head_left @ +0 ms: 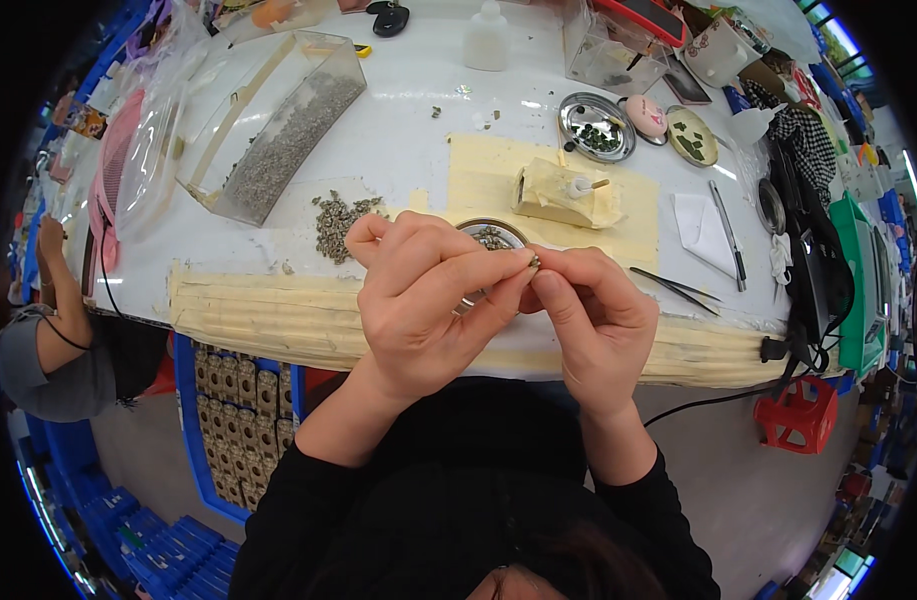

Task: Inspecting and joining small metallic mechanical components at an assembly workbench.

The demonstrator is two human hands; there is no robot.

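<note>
Between my two hands is a tiny metallic part, pinched at the fingertips; its exact kind is too small to make out. My left hand has thumb and forefinger closed on it. From the other side, the thumb and forefinger of my right hand meet it. Beneath the fingers stands a round dish holding small metal pieces, partly covered by my hands. To the left lies a loose heap of small metal parts. Black tweezers rest on the table right of my right hand.
A clear bin of small parts stands at the back left. Behind the dish sits a tape-wrapped block. Metal dishes with dark green pieces and a white bottle are farther back. A person sits at far left.
</note>
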